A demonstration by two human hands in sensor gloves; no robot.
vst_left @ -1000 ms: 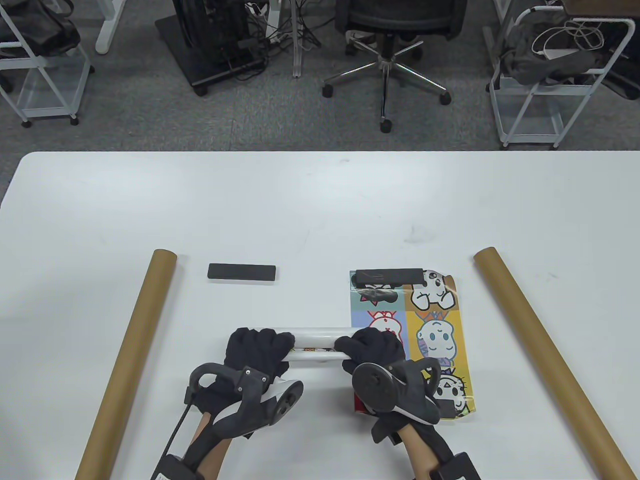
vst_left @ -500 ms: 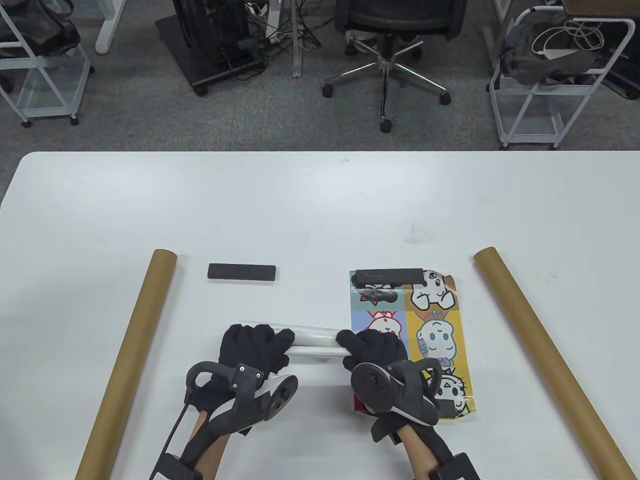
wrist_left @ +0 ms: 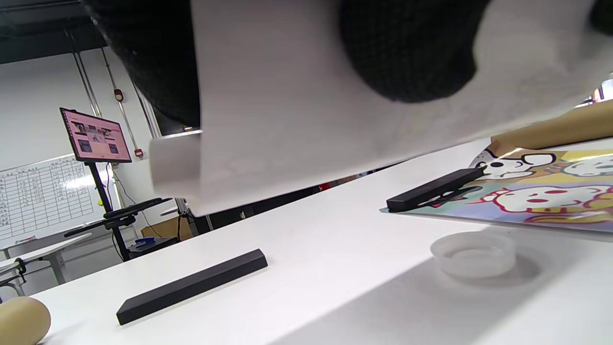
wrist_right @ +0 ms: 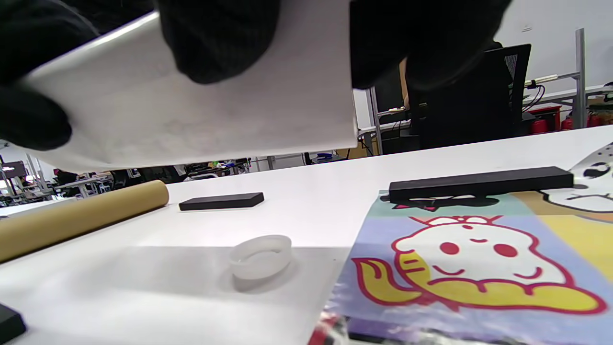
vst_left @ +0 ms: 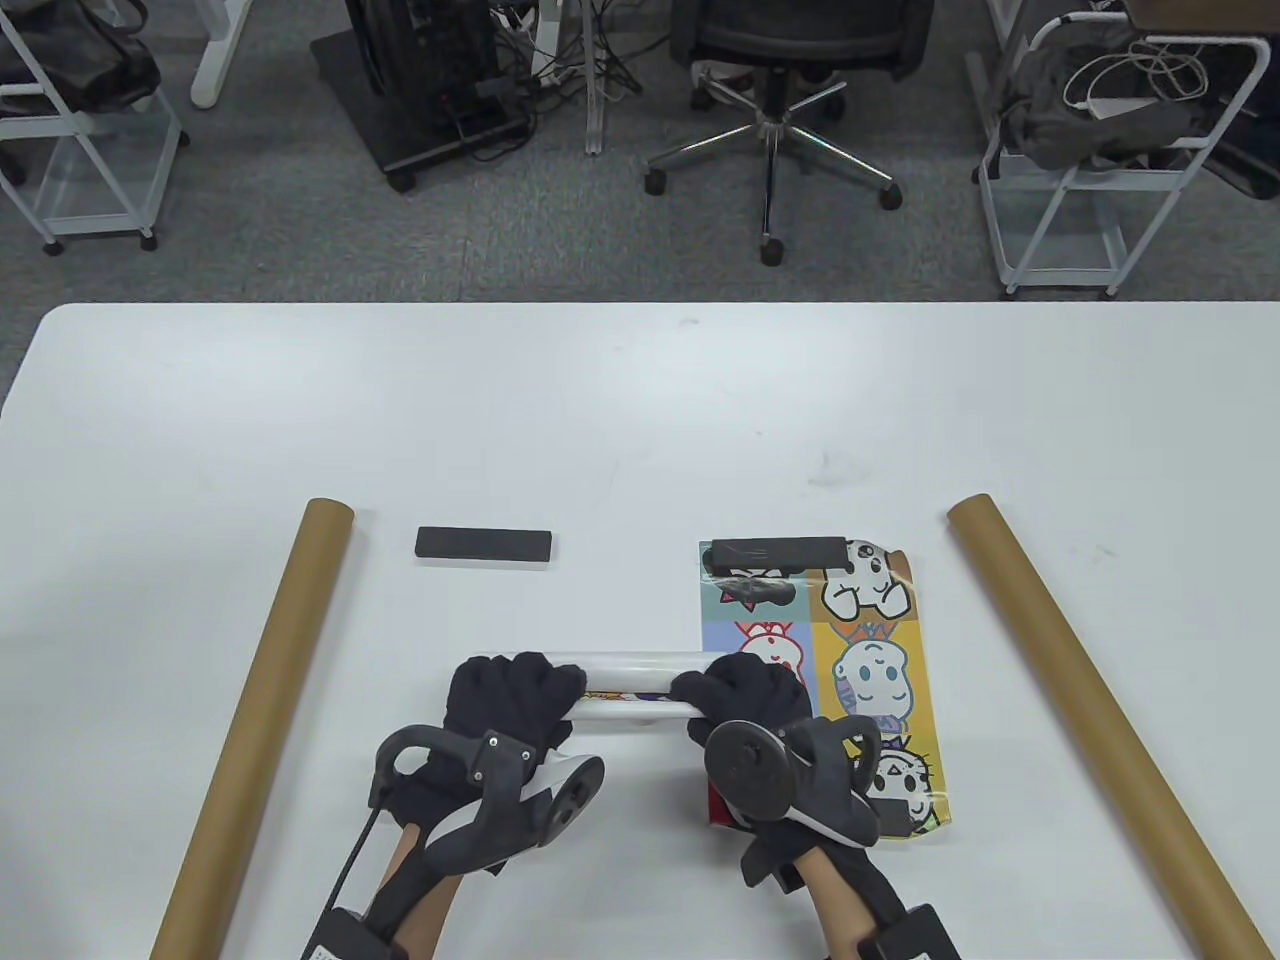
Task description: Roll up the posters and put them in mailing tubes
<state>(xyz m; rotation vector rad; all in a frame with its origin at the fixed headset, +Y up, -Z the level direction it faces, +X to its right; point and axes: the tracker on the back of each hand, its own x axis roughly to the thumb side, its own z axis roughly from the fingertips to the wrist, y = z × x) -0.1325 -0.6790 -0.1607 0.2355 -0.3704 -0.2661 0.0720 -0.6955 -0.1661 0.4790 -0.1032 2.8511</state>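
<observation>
Table view, left hand (vst_left: 515,697) and right hand (vst_left: 742,695) both gripping the rolled poster (vst_left: 640,678), sitting level again after tilting a moment ago, beside the flat poster (vst_left: 870,660), left wrist view, roll's far end being cut off, right wrist view, clear cap (wrist_right: 261,255) lying under the roll.

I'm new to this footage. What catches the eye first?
The bright cartoon poster lying flat at right of centre, a black bar across its far edge. Beside it, both gloved hands, left hand and right hand, grip a rolled white poster. Two brown tubes flank everything.
</observation>
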